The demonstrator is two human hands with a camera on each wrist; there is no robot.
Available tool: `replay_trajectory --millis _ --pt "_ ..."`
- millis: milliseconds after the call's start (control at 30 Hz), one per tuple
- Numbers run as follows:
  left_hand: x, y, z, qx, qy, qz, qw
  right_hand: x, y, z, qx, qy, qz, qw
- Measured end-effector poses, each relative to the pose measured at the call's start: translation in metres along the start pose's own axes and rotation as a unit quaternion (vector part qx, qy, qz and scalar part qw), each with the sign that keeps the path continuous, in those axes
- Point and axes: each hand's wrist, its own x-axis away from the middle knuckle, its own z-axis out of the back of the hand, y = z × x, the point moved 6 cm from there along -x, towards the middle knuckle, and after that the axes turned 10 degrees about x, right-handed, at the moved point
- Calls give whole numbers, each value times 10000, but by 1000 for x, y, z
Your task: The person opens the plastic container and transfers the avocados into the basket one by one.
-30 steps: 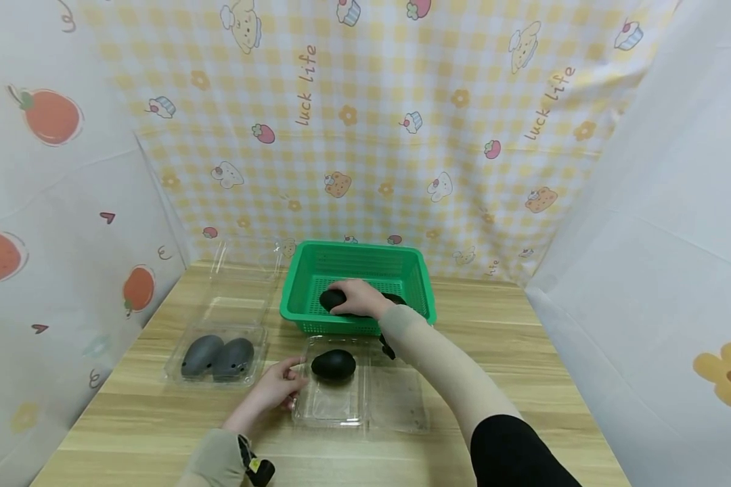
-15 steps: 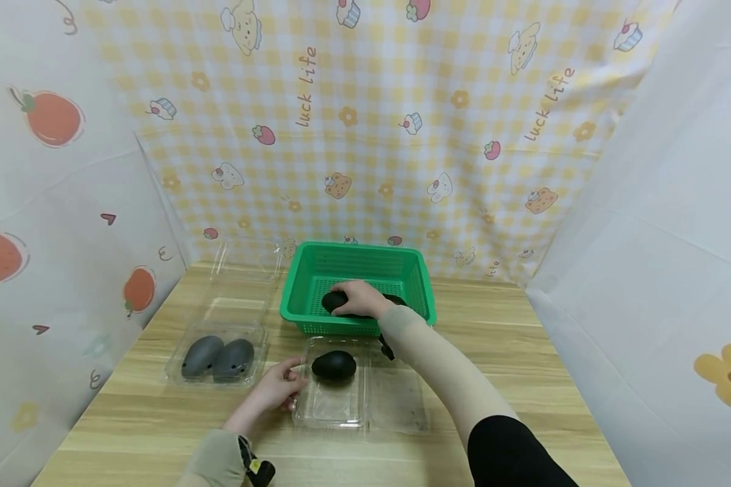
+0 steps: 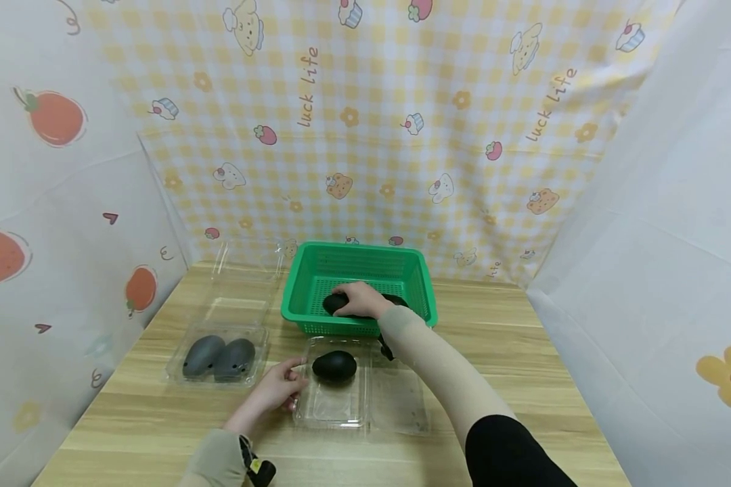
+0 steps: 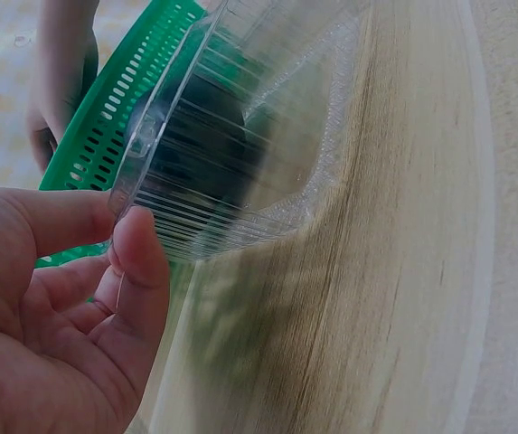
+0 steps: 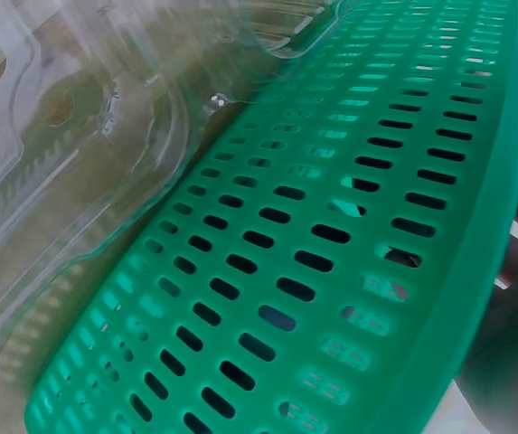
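Observation:
My left hand (image 3: 278,385) pinches the left rim of an open clear plastic clamshell container (image 3: 331,410) between thumb and finger, plainly seen in the left wrist view. One dark avocado (image 3: 334,366) lies in its back half, and its lid (image 3: 399,406) spreads flat to the right. Inside the green basket (image 3: 292,297), my right hand (image 3: 362,299) grips another dark avocado (image 3: 333,304). Part of a further dark shape (image 3: 396,299) shows behind the right wrist. In the right wrist view, the basket wall (image 5: 268,262) hides nearly all of that hand.
A second clear container (image 3: 173,365) stands at the left with its lid raised behind; two greyish avocados (image 3: 234,360) sit in it. The wooden table (image 3: 505,365) reaches a patterned cloth (image 3: 353,149) at the back. White cloth sides stand left and right.
My right hand and the avocado it holds have shifted very slightly to the right within the basket. The left hand has kept its place on the container rim.

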Motion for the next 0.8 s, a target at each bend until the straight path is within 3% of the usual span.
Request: replay_trajectory --millis 800 --pt "0 1 1 139 -66 35 9999 0 5 -12 5 -374 -227 9990"
